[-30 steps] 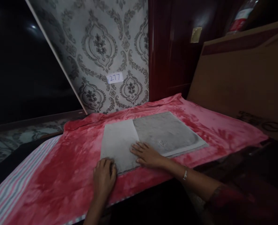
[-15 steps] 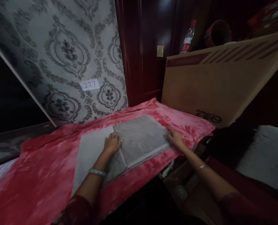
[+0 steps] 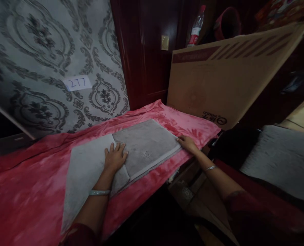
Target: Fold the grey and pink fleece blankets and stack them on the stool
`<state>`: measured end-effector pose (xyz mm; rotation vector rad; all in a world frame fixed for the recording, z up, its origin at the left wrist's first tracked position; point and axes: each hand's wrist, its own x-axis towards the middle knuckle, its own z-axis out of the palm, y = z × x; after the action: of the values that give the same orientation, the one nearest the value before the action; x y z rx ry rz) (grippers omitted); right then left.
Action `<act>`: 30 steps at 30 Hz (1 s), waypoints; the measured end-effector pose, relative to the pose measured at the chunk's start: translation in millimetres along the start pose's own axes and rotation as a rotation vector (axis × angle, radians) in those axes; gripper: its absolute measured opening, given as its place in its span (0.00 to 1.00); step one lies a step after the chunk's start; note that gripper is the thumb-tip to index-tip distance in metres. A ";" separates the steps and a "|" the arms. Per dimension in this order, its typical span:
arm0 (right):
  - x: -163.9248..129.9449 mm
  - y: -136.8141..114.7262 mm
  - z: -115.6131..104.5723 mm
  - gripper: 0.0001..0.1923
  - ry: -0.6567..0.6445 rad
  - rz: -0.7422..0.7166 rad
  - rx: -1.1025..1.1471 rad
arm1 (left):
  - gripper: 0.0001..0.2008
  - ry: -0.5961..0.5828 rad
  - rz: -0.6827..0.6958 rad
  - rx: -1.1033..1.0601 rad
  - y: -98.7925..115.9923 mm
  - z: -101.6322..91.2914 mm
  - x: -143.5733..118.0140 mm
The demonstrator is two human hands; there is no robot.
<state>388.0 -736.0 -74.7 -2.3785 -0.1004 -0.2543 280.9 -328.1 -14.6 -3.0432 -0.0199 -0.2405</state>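
Observation:
A grey cloth [image 3: 147, 143] lies partly folded on a red blanket [image 3: 34, 184], its lighter underside [image 3: 85, 171] showing at the left. My left hand [image 3: 114, 158] rests flat on the cloth at the fold line, fingers spread. My right hand [image 3: 187, 143] touches the cloth's right corner near the blanket's edge; whether it pinches the cloth I cannot tell.
A patterned grey panel [image 3: 52, 51] with a "277" label [image 3: 77, 83] leans behind the blanket. A large cardboard sheet [image 3: 226, 75] leans at the right. A plastic bottle [image 3: 196, 27] stands behind it. A grey textured surface [image 3: 282, 160] lies at the lower right.
My left hand went from the cloth's near-left edge onto the fold line. My right hand slid from the cloth's middle to its right corner. The view swung right.

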 end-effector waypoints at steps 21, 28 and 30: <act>-11.4 2.0 -7.8 0.24 -0.021 0.041 0.462 | 0.15 0.001 0.779 -0.178 101.5 -32.2 8.0; -7.5 4.3 -6.8 0.18 -0.030 0.102 0.493 | 0.07 -0.006 0.814 -0.129 128.0 -26.2 -1.1; -7.2 4.5 -5.8 0.17 -0.024 0.114 0.503 | 0.05 -0.011 0.831 -0.140 125.6 -28.0 -1.3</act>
<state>380.8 -743.2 -75.0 -1.8791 -0.0340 -0.1266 277.8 -455.7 1.7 -2.8658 1.2549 -0.1533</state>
